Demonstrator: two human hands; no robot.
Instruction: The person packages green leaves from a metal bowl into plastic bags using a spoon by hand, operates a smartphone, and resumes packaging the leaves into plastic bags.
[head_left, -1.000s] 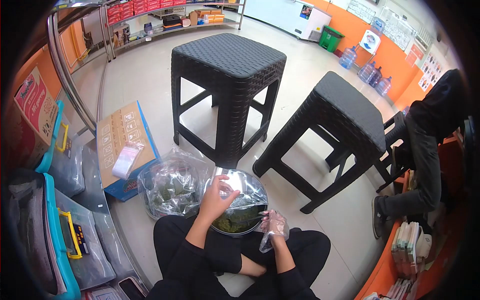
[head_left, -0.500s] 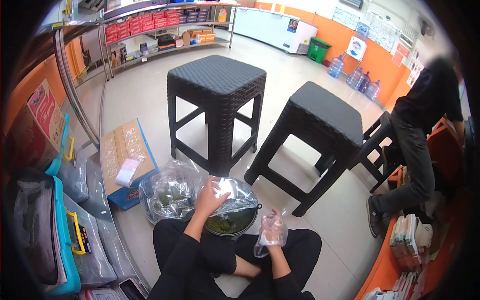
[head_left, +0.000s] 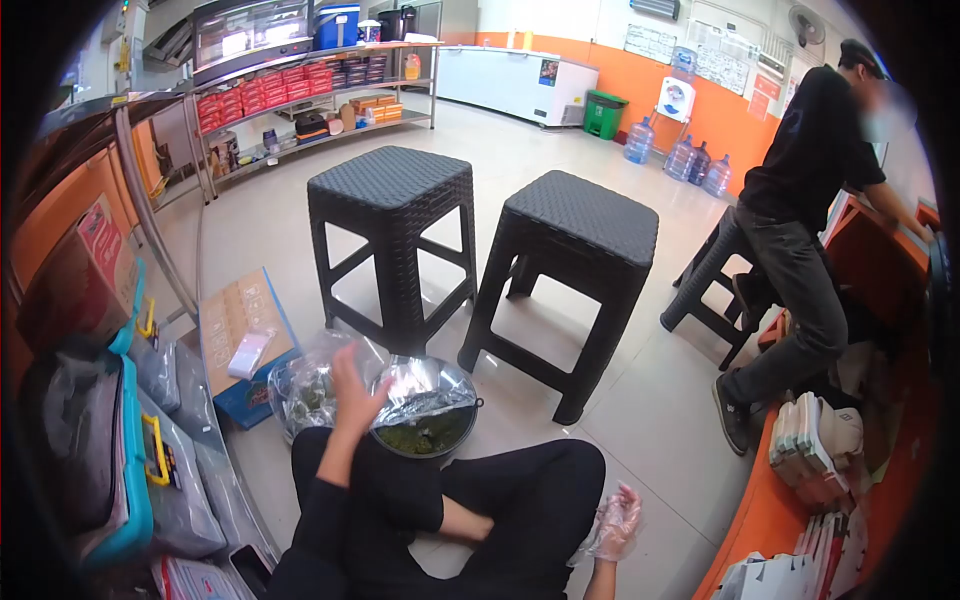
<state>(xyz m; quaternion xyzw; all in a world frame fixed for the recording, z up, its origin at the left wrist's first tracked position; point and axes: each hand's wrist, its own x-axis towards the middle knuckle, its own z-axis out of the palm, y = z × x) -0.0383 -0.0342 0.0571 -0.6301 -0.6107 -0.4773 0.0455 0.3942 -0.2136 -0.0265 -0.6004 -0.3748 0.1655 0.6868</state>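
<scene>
A round dark-rimmed pan with green, leafy-looking contents sits on the floor before my crossed legs. Clear plastic lies across its far part. My bare left hand is over the pan's left edge, fingers stretched apart; whether it touches the plastic I cannot tell. Just left of it stands a clear plastic bag with green stuff inside, partly hidden by the hand. Out beyond my right knee, my right hand wears a thin clear plastic glove; its fingers are loosely spread with nothing in them.
Two black stools stand beyond the pan. A cardboard box bearing a small plastic packet lies at left, near storage bins. At right, a person leans over an orange shelf unit.
My left hand has shifted left from the plastic over the pan. My gloved right hand has swung right and down, away from the pan. The head view has tilted up and turned right.
</scene>
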